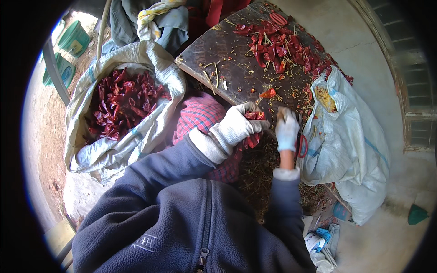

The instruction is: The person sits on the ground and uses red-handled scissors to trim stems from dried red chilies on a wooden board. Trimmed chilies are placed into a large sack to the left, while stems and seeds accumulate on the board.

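Observation:
My left hand (240, 124), in a white knit glove, is closed around several dried red chili peppers (253, 139) in front of the table's near edge. Just right of it is my right hand (286, 128), gloved too and blurred, with its fingers bent; whether it holds anything cannot be told. Red-handled scissors (302, 146) lie beside the right wrist. A heap of dried red chilies (276, 47) covers the far part of the dark board table (235, 73), with loose seeds, cut stems and one orange-red pepper piece (268, 93) nearer. More dried chilies (126, 102) fill an open woven sack (76, 112) at left.
A white woven sack (358, 153) leans against the table's right side. A red-handled tool (278, 19) lies at the far edge. Green buckets (74, 39) stand far left, near draped clothes (170, 29). Plant debris (259, 181) lies below the table edge.

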Action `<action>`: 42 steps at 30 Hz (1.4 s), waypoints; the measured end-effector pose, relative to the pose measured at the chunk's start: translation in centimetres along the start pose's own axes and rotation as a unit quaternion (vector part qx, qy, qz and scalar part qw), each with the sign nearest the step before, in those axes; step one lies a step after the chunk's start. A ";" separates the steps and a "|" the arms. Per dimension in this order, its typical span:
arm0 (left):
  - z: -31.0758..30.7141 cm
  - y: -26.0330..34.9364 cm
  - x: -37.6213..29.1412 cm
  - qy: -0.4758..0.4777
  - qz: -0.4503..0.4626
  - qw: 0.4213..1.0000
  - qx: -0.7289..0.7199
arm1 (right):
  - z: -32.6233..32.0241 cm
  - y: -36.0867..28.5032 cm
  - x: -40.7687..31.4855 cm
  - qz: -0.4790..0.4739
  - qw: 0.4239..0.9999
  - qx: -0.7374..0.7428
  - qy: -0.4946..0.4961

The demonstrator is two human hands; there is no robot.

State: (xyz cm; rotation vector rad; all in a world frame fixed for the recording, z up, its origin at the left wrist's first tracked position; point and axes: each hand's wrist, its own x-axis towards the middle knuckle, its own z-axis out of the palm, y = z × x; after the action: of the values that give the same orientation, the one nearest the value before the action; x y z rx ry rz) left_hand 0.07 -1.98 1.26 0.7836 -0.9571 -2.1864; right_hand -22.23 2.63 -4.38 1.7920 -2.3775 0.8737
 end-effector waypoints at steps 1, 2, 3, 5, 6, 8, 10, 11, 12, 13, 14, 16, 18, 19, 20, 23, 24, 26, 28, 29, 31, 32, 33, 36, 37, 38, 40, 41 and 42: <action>0.1 0.0 -0.1 0.006 -0.011 1.000 0.005 | 1.3 -0.4 1.4 0.063 0.998 -0.021 0.003; 0.2 0.0 -0.1 0.010 -0.014 1.000 0.006 | 2.5 -1.0 2.6 0.124 0.987 -0.099 -0.013; 0.1 -0.1 0.0 0.009 -0.008 1.000 0.004 | 3.7 -1.7 3.9 0.158 0.976 -0.151 -0.014; -0.1 -0.2 0.1 0.005 0.033 0.999 0.021 | 6.1 -3.2 5.9 0.246 0.940 -0.233 -0.038; -0.2 -0.3 0.3 0.010 0.036 0.999 0.037 | 6.8 -3.6 6.4 0.260 0.934 -0.240 -0.049; -0.5 -0.4 0.3 0.003 0.022 1.000 0.016 | 7.9 -3.8 6.8 0.270 0.931 -0.244 -0.022; -0.6 -0.3 0.3 0.008 0.012 1.000 0.011 | 8.4 -3.2 6.7 0.273 0.940 -0.202 0.004; -0.7 -0.3 0.3 0.012 0.020 1.000 0.011 | 8.5 -2.7 6.5 0.265 0.950 -0.165 0.025; -0.7 -0.2 0.3 0.015 0.029 0.999 0.012 | 8.5 -2.2 6.2 0.258 0.956 -0.129 0.043; -0.7 -0.1 0.2 0.011 0.039 0.999 -0.010 | 8.2 -1.9 6.0 0.235 0.967 -0.077 0.065; -0.6 0.0 0.1 0.008 0.051 0.998 -0.031 | 7.8 -1.6 5.6 0.212 0.973 -0.024 0.085; -0.6 0.2 -0.1 0.011 0.058 0.997 -0.040 | 6.3 -1.9 4.4 0.158 0.974 0.118 0.111; -0.5 0.4 0.0 0.046 0.037 0.998 -0.009 | 3.9 -3.0 3.3 0.149 0.892 0.422 0.062; -0.3 0.4 0.1 0.064 0.024 0.998 0.003 | 1.8 -3.5 2.3 0.116 0.880 0.459 0.041; -0.2 0.4 0.2 0.058 0.026 0.998 0.013 | -0.2 -4.1 1.7 0.081 0.899 0.431 0.020; 0.0 0.1 0.1 0.029 0.016 0.999 0.007 | -4.8 -6.2 0.2 -0.010 0.936 0.348 -0.047; -0.1 0.0 0.1 0.009 0.031 0.999 0.014 | -5.8 -6.9 -0.4 0.013 0.911 0.403 -0.088; -0.1 -0.2 0.0 -0.053 0.083 0.995 0.006 | -7.0 -7.8 -1.1 0.032 0.880 0.452 -0.141; 0.0 -0.3 -0.1 -0.099 0.118 0.988 0.009 | -7.3 -8.3 -1.5 0.026 0.882 0.441 -0.166; 0.0 -0.3 -0.1 -0.112 0.124 0.986 0.018 | -7.2 -8.4 -1.7 0.026 0.881 0.446 -0.158; 0.0 -0.2 -0.2 -0.135 0.127 0.982 0.029 | -6.9 -8.3 -1.9 0.023 0.882 0.450 -0.139; 0.1 -0.1 -0.2 -0.145 0.124 0.981 0.030 | -6.7 -8.2 -2.1 0.055 0.863 0.480 -0.149; 0.1 0.1 -0.4 -0.154 0.121 0.980 0.031 | -6.3 -8.2 -2.4 0.085 0.842 0.511 -0.154; 0.1 0.5 -0.8 -0.171 0.065 0.983 0.005 | -5.7 -8.1 -3.2 0.137 0.809 0.549 -0.158; 0.1 0.6 -1.0 -0.165 0.059 0.985 0.004 | -5.5 -8.1 -3.5 0.154 0.805 0.553 -0.149; 0.0 0.7 -1.1 -0.161 0.052 0.985 0.003 | -5.3 -8.3 -3.9 0.204 0.799 0.547 -0.145; 0.0 0.5 -1.1 -0.145 0.045 0.988 0.009 | -5.4 -8.4 -4.3 0.191 0.806 0.536 -0.163; 0.0 0.3 -1.1 -0.131 0.044 0.990 0.016 | -5.6 -8.4 -4.4 0.187 0.809 0.529 -0.172; -0.1 0.0 -1.0 -0.122 0.046 0.991 0.022 | -5.8 -8.5 -4.3 0.153 0.837 0.498 -0.167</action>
State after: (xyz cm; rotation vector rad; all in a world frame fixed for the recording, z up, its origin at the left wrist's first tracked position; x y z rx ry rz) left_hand 0.82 -1.30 1.49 0.4881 -1.1410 -2.2215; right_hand -14.92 7.53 2.44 1.9146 -2.6825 2.3672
